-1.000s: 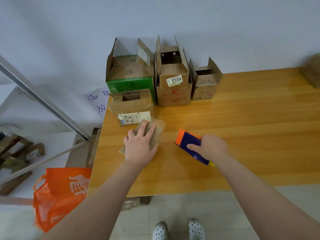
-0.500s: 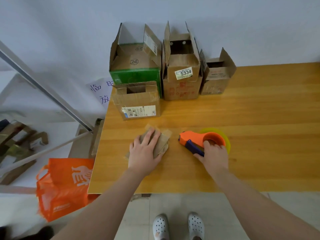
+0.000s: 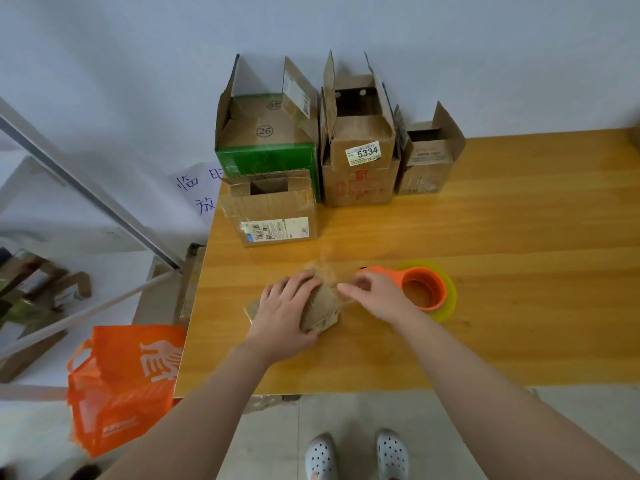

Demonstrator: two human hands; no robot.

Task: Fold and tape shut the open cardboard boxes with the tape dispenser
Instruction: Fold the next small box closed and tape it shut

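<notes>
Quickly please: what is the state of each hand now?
Left hand: open, pressing flat on the small cardboard box.
Right hand: fingertips at the box's edge; whether it pinches anything cannot be told.

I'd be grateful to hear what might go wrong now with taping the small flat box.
1. The left hand presses only one side of the small flat brown cardboard box, so a tug could pivot it on the wooden table.
2. The right hand works at the box's edge, right beside the front end of the orange tape dispenser; its cutter may nick fingers.
</notes>
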